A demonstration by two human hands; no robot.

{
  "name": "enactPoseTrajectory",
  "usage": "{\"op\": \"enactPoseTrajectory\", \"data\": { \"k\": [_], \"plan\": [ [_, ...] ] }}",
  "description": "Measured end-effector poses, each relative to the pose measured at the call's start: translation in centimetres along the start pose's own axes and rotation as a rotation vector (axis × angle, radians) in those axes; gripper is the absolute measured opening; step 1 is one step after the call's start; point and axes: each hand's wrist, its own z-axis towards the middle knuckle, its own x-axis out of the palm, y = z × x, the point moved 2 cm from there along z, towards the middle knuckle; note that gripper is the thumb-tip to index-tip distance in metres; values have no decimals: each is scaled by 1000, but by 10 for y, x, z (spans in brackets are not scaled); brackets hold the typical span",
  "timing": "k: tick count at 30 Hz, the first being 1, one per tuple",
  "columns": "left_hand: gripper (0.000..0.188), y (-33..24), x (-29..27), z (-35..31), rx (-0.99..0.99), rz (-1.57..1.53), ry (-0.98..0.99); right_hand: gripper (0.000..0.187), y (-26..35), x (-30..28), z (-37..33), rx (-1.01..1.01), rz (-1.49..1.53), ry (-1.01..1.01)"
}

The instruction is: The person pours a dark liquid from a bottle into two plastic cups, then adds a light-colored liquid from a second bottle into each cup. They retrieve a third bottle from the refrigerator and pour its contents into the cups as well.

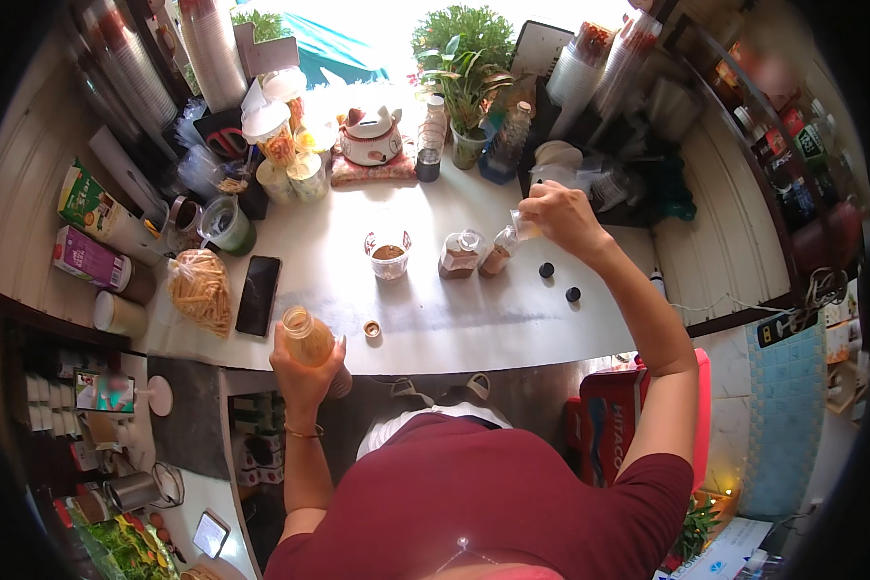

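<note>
My left hand is wrapped around an uncapped bottle of tan liquid, held upright at the counter's front edge. To its right a small gold-coloured cap lies on the counter. My right hand is closed, its fingertips at a small clear piece that I cannot make out. Just below that piece stands a tilted-looking small bottle with brown contents. Beside it is a square clear bottle, also partly filled with brown. Farther left stands a clear plastic cup with brown contents.
Two black caps lie right of the bottles. On the left are a phone and a bag of tan sticks. A cat-shaped figurine, a potted plant and stacked cups line the back.
</note>
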Motion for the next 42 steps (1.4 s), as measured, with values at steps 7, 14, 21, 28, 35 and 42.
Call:
{"op": "enactPoseTrajectory", "data": {
  "k": [7, 14, 21, 28, 35, 42],
  "plan": [
    [46, -46, -8, 43, 138, 69, 75, 12, -24, 12, -38, 462, 345, -130],
    [49, -119, -3, 93, 390, 187, 217, 16, -5, 54, -105, 899, 1101, -628],
    [48, -166, 26, 114, 581, 468, 446, 16, 85, 39, -105, 661, 1480, -963],
    [42, -176, 45, 114, 701, 705, 681, 17, 138, 26, -67, 570, 1513, -924],
    [42, -175, 44, 114, 743, 819, 764, 16, 142, 25, -59, 572, 1510, -944],
    [44, -173, 41, 114, 746, 923, 783, 17, 142, 30, -56, 577, 1534, -967]
  ]
}}
